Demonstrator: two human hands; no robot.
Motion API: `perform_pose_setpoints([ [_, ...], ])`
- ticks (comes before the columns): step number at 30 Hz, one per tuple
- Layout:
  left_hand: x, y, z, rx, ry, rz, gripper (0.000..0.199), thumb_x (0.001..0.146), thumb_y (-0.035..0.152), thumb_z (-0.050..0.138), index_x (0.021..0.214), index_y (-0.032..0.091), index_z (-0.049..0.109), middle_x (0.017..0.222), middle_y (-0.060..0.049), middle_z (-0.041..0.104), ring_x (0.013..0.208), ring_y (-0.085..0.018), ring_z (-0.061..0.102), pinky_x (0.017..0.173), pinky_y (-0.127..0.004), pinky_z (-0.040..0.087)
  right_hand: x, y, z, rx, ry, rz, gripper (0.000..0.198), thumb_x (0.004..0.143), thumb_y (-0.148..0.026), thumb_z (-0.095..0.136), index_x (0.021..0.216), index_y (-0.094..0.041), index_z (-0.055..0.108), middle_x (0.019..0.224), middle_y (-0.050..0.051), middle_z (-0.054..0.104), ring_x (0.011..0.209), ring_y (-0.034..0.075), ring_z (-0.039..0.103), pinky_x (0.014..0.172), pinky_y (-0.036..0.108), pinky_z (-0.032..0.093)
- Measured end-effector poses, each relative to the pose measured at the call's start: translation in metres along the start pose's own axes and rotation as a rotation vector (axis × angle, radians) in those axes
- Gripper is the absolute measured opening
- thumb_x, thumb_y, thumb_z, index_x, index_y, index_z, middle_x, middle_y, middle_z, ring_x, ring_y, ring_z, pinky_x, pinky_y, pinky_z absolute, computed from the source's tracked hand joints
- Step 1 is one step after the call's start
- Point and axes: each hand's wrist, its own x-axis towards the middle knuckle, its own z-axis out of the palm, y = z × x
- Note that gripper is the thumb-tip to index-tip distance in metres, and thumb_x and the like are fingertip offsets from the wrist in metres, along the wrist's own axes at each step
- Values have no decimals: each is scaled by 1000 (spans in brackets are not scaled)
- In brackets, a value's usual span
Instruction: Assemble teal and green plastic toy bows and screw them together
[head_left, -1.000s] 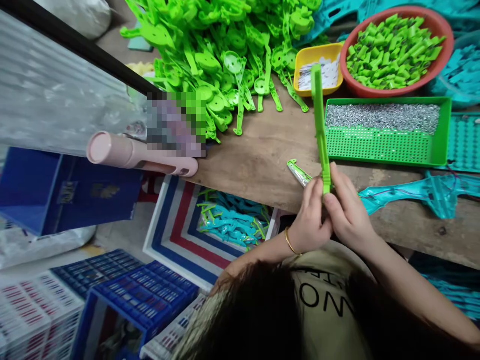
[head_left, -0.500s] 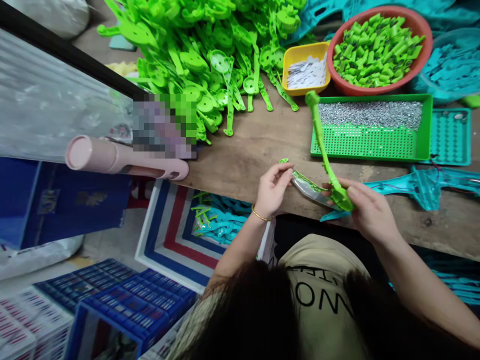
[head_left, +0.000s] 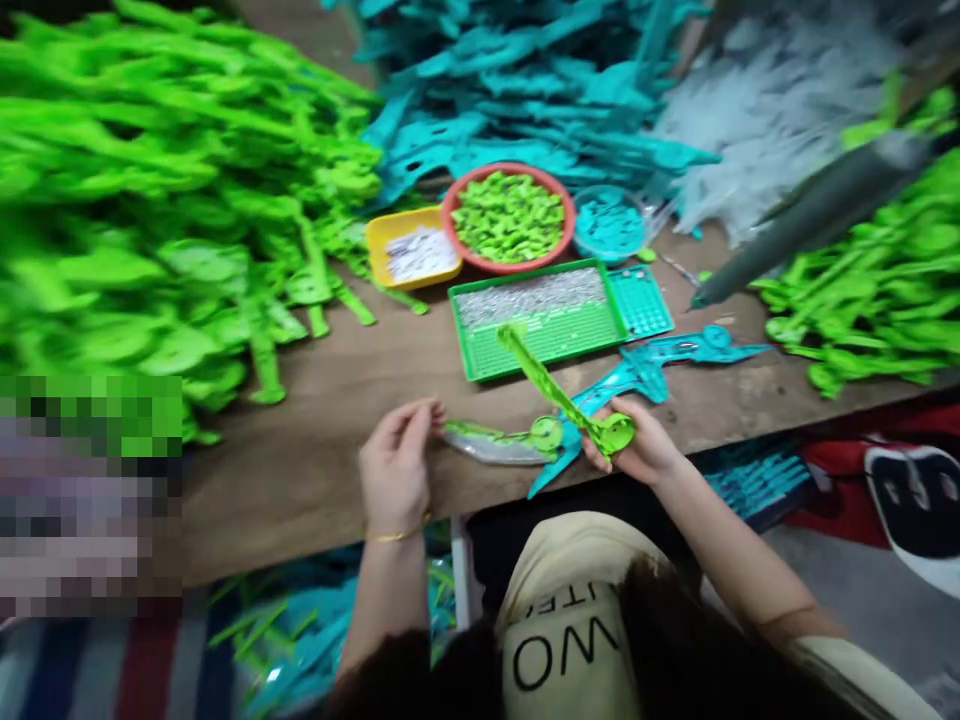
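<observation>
My right hand (head_left: 641,445) grips a long bright green plastic arm (head_left: 551,385) by its round end. The arm's narrow end points up and away, over the screw tray. Fingers pinched, my left hand (head_left: 397,465) is at the far left end of a second green arm (head_left: 499,437) with a clear curved blade-like piece (head_left: 495,452) along it; that end is hidden by the fingers. The round end of this second arm meets a blue plastic body (head_left: 645,370) lying on the table, whose pointed tip reaches the table's front edge.
Behind stand a green tray (head_left: 540,345) with small metal screws, a yellow tray (head_left: 375,250) of white pieces and a red bowl (head_left: 510,265) of green pieces. Green parts (head_left: 150,200) heap at left, blue parts (head_left: 525,90) at back. A grey hanging tool (head_left: 817,225) hangs at right.
The view has swung to the right, bringing the grey tool and the right-hand heap into sight. My right hand still holds the green arm above the blue body.
</observation>
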Motion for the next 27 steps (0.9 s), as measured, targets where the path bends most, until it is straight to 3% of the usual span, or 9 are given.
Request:
perform_pose_setpoints([
  [3, 14, -1, 3, -87, 77, -12, 19, 72, 33, 76, 83, 18, 73, 76, 1, 71, 67, -10, 64, 63, -20, 52, -23, -11, -32, 23, 94, -54, 47, 79, -66, 52, 68, -20, 55, 51, 6, 63, 37, 15, 54, 34, 21, 32],
  [6, 13, 0, 14, -90, 39, -47, 19, 72, 34, 74, 82, 18, 71, 75, 1, 70, 66, -11, 64, 62, -21, 52, -41, -21, -50, 66, 204, -121, 51, 78, -71, 51, 73, -21, 54, 55, 4, 64, 38, 14, 53, 34, 21, 31],
  [9, 6, 1, 25, -12, -61, -27, 22, 77, 38, 71, 88, 18, 72, 80, -1, 72, 70, -13, 65, 67, -24, 54, -45, -22, -56, 87, 235, -130, 53, 79, -74, 49, 78, -21, 56, 59, 3, 65, 40, 14, 54, 35, 22, 33],
  [12, -1, 3, 31, 42, -106, 9, 26, 79, 41, 70, 91, 18, 73, 83, -3, 73, 71, -14, 66, 69, -26, 55, -39, -17, -47, 50, 209, -107, 53, 80, -74, 49, 82, -22, 57, 64, 5, 68, 46, 16, 59, 36, 23, 37],
  [16, -6, 11, 27, 24, -91, 28, 27, 79, 43, 69, 87, 18, 73, 80, -4, 73, 71, -15, 66, 70, -27, 56, -7, -17, 0, -136, 72, -52, 47, 82, -66, 55, 92, -20, 60, 77, 8, 71, 63, 20, 68, 43, 25, 47],
  [19, -4, 16, 13, 9, -4, 77, 25, 80, 42, 68, 85, 18, 72, 80, -5, 72, 71, -15, 66, 68, -27, 55, 38, -19, 64, -254, -86, -5, 49, 85, -64, 54, 101, -18, 60, 92, 11, 73, 77, 23, 71, 54, 30, 56],
  [21, 2, 19, -5, 35, 142, 157, 23, 81, 39, 67, 89, 18, 72, 84, -5, 72, 76, -15, 67, 72, -27, 55, 70, -14, 109, -329, -197, -27, 56, 87, -67, 46, 111, -19, 60, 110, 14, 70, 94, 24, 71, 71, 37, 60],
  [24, 20, 28, -43, 143, 433, 334, 22, 85, 35, 62, 96, 18, 69, 95, -6, 71, 87, -16, 66, 80, -28, 53, 104, 5, 151, -637, -217, -225, 64, 84, -69, 49, 128, -23, 54, 140, 12, 55, 124, 27, 57, 98, 47, 53],
  [27, 53, 42, -73, 389, 515, 478, 22, 91, 31, 50, 97, 16, 65, 94, -8, 69, 85, -16, 66, 78, -29, 53, 114, 25, 149, -981, -213, -451, 68, 79, -65, 60, 131, -21, 54, 144, 15, 51, 130, 30, 52, 108, 54, 42],
])
